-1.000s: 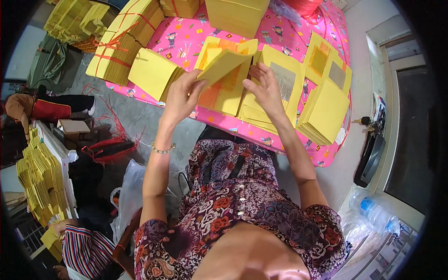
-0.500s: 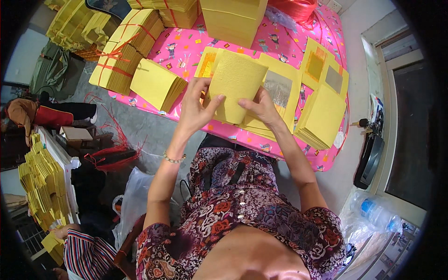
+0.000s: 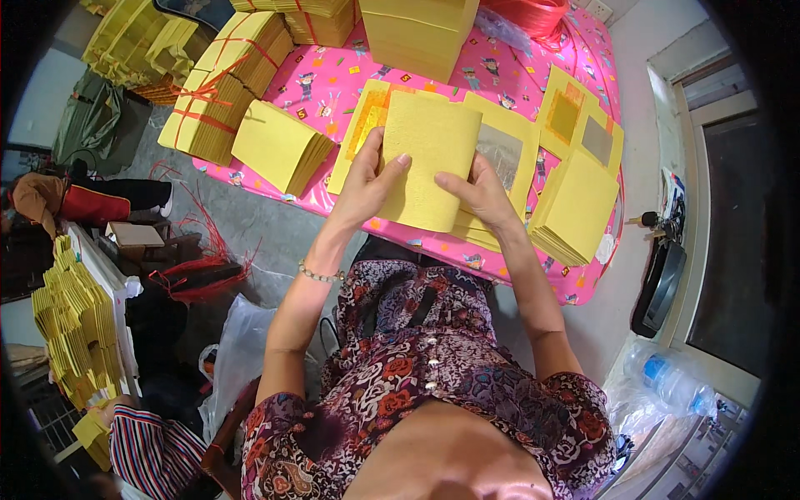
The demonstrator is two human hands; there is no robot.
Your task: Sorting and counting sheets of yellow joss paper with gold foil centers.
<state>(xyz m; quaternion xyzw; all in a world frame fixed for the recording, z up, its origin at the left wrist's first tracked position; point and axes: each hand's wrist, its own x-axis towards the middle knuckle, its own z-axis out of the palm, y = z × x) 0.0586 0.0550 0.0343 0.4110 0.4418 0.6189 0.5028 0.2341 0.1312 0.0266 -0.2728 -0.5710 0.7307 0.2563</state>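
Observation:
Between my two hands a yellow paper sheet (image 3: 429, 167), curved in the middle, is held above the table's near edge. My left hand (image 3: 372, 179) grips its left side, thumb on the face and fingers behind. The right side is pinched the same way by my right hand (image 3: 483, 193). Under and beyond it lie more yellow sheets, one with an orange and gold patch (image 3: 367, 125) by my left hand, another with a silver patch (image 3: 502, 154) by my right. What lies directly behind the held sheet is hidden.
Stacked yellow paper (image 3: 279, 148) sits left, beside bundles tied with red strips (image 3: 208, 112). Another stack (image 3: 575, 212) and patched sheets (image 3: 562, 117) lie right on the pink tablecloth (image 3: 325, 79). A person in a striped sleeve (image 3: 158, 450) handles yellow paper at lower left.
The held sheet has moved slightly right and now looks flatter and wider. Both hands shifted a little to the right with it, uncovering more of the orange-gold patch at left.

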